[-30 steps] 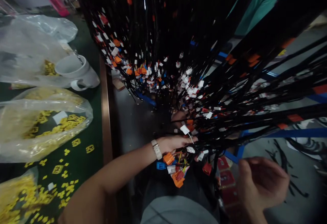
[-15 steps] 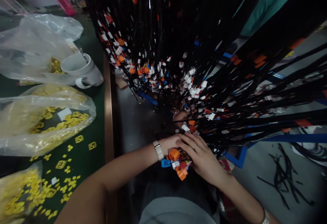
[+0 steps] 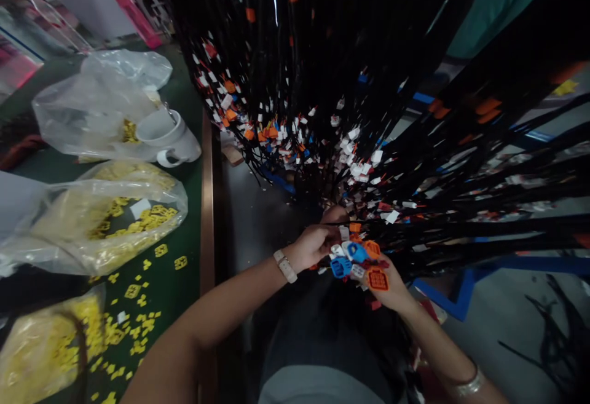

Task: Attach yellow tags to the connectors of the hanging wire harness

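Observation:
In front of my body, my right hand (image 3: 389, 287) is closed around a bunch of wire connectors (image 3: 357, 259). Orange, blue and white plugs of the bunch face up; most of the fingers are hidden behind them. Just left of it, my left hand (image 3: 311, 247) has its fingers curled in at the bunch's edge, and what they grip is hidden. Black cables (image 3: 396, 227) with small plugs at their ends run close above both hands. A rounded, skin-coloured shape (image 3: 335, 214) shows dimly beyond my left hand; I cannot tell whose it is.
Dense black wire harnesses (image 3: 332, 35) hang ahead, with many white plugs (image 3: 357, 161). On the left, a green table (image 3: 188, 225) bears an open bag of yellow parts (image 3: 152, 222), loose yellow pieces and a white mug (image 3: 177, 139). A blue frame (image 3: 454, 296) stands right.
My right hand has drawn off my left and turned, so the connectors now face up and sit higher and farther right. The left hand's fingers have come into sight. The camera view has shifted slightly.

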Tool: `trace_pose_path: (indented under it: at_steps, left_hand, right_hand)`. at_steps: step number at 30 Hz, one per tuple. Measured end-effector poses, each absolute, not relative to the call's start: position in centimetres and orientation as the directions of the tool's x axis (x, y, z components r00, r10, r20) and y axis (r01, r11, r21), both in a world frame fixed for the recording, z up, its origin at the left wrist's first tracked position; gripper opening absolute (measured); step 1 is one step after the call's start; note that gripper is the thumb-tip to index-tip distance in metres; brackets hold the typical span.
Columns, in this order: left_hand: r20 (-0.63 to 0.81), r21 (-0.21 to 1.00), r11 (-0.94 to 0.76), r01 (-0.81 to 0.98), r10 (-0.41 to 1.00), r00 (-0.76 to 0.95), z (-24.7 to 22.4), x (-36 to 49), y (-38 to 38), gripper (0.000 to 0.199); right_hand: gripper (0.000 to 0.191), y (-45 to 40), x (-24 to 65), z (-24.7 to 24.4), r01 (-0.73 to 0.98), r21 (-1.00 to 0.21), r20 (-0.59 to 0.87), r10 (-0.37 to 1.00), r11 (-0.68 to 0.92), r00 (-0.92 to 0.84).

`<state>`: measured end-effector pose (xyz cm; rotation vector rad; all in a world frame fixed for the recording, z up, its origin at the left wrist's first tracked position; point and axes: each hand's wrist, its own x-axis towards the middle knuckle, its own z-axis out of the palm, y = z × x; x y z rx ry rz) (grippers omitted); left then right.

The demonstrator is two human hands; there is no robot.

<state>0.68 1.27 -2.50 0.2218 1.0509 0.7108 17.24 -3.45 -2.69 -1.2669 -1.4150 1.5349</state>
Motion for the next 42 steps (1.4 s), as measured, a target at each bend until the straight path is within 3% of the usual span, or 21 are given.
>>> trace_pose_path:
  at_steps: [7,13,17,19,21,23,26,29,32,37,42]
  left_hand:
    - [-0.626,0.622,0.58,-0.526,0.772,0.112,1.1,-2.6,3.4,0.024]
    - [-0.539,0.737,0.477,-0.478,0.842,0.01,7.4,-9.9,0.1,0.027]
    - [-0.423,0.905,0.384,-0.185,0.861,-0.282,10.6,-15.5,-6.3,0.023]
    - [-0.344,0.916,0.401,0.033,0.824,-0.45,11.2,-18.2,-9.9,0.024]
    - [-0.237,0.807,0.488,0.332,0.783,-0.576,11.2,-20.8,-13.5,0.027]
    - [-0.162,0.535,0.607,0.588,0.757,-0.633,10.7,-23.1,-16.5,0.026]
    - [-0.181,0.203,0.652,0.731,0.758,-0.626,9.8,-25.3,-19.7,0.024]
    - [-0.241,0.017,0.641,0.767,0.748,-0.619,9.5,-25.6,-20.6,0.028]
    - [-0.169,-0.052,0.549,0.834,0.819,-0.549,9.8,-25.0,-19.3,0.037]
    - [0.04,0.004,0.409,0.913,0.912,-0.408,10.2,-25.3,-13.8,0.045]
    - [-0.124,-0.059,0.478,0.876,0.867,-0.482,9.4,-28.7,-6.9,0.047]
  right_hand:
    - [0.044,-3.3,18.8,-4.9,0.023,-0.924,-0.381,0.921,-0.381,-0.083]
    - [0.041,-3.3,18.8,-5.7,-0.13,-0.911,-0.376,0.918,-0.392,-0.129]
    - [0.044,-3.5,18.9,-6.4,-0.126,-0.898,-0.408,0.906,-0.421,-0.115]
    - [0.044,-3.6,19.1,-6.7,-0.1,-0.897,-0.419,0.901,-0.43,-0.117]
    - [0.043,-3.6,19.2,-6.9,-0.066,-0.901,-0.416,0.898,-0.428,-0.147]
    - [0.047,-3.5,19.2,-6.9,-0.051,-0.91,-0.399,0.902,-0.411,-0.163]
    - [0.053,-3.3,19.0,-6.6,-0.069,-0.917,-0.376,0.91,-0.392,-0.178]
    - [0.052,-3.3,18.9,-6.6,-0.08,-0.917,-0.367,0.907,-0.39,-0.208]
    - [0.053,-3.6,19.0,-7.0,-0.077,-0.916,-0.374,0.907,-0.394,-0.192]
    - [0.056,-3.9,19.3,-7.8,-0.04,-0.925,-0.365,0.913,-0.378,-0.184]
    - [0.053,-4.3,19.2,-8.1,-0.059,-0.945,-0.308,0.937,-0.321,-0.165]
